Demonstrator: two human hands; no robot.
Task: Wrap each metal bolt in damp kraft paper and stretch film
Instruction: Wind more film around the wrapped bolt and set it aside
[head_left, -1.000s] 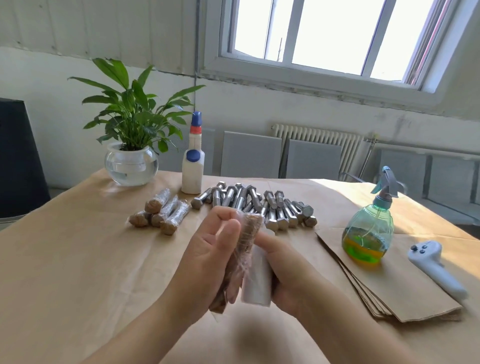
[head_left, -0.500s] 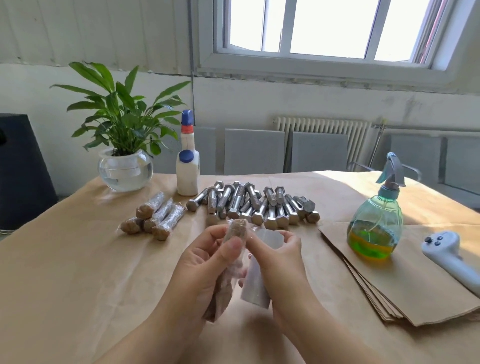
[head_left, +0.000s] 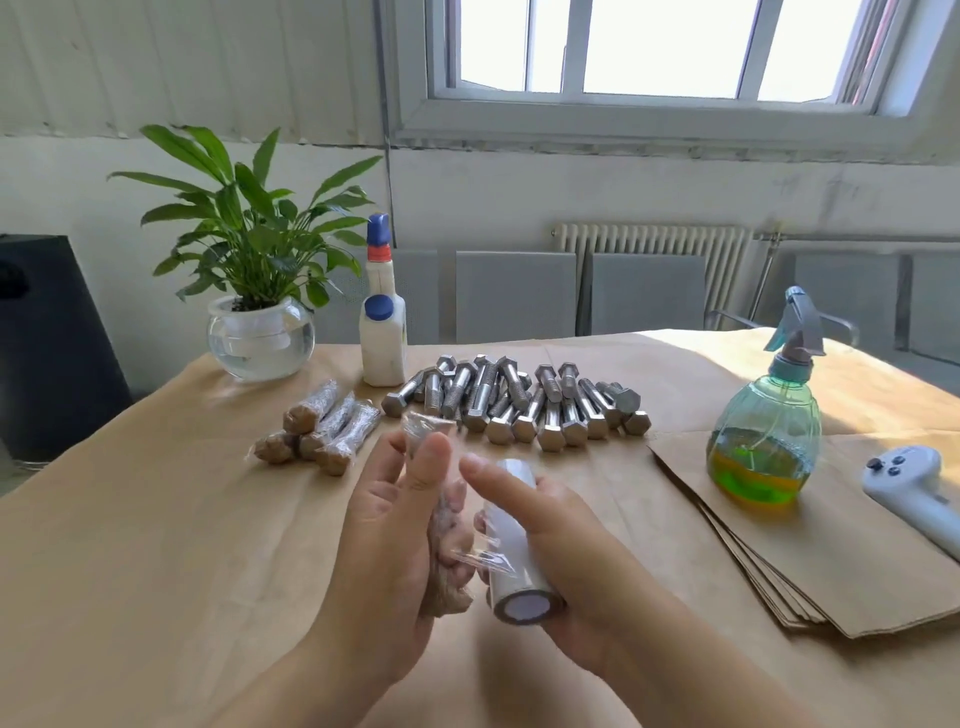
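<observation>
A potted plant (head_left: 249, 291) stands at the far left corner of the paper-covered surface (head_left: 130, 545), with broad bare paper in front of it. Four wrapped bolts (head_left: 322, 434) lie just right of that, and a white bottle (head_left: 383, 340) stands behind them. The left hand (head_left: 395, 530) grips an upright paper-wrapped bolt (head_left: 441, 519), film trailing from it to the stretch film roll (head_left: 511, 551) that the right hand (head_left: 566, 540) clasps, forefinger extended. Beyond them lies a heap of bare bolts (head_left: 519, 405). A spray bottle (head_left: 763, 436) stands on stacked kraft sheets (head_left: 831, 561), beside a controller (head_left: 919, 493) at the right edge.
</observation>
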